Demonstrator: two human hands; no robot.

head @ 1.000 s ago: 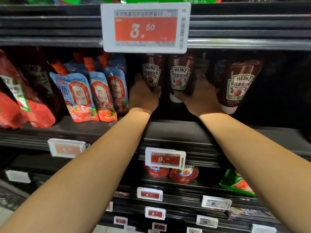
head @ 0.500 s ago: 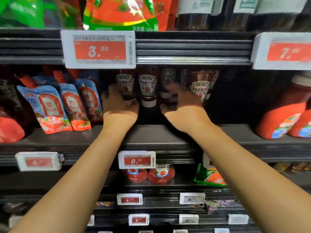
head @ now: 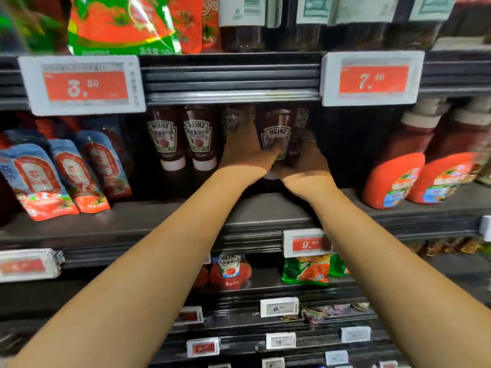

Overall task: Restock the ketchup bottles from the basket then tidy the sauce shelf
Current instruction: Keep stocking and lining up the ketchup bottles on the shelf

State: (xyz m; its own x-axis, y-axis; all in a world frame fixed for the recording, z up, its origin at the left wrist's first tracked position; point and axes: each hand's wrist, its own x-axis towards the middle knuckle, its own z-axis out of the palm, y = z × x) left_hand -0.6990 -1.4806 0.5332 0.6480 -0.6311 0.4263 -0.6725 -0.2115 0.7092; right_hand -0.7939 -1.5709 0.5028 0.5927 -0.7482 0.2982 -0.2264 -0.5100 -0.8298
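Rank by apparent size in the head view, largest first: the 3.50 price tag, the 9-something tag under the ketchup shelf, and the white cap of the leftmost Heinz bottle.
1. 3.50 price tag, by far the largest, though it hangs nearer the camera.
2. 9-something tag, partly hidden by the right forearm.
3. White cap of the leftmost Heinz bottle, smallest.

Two ketchup bottles (head: 183, 139) stand on the shelf (head: 159, 224), pouches (head: 63, 171) to their left, both hands (head: 276, 155) to their right.
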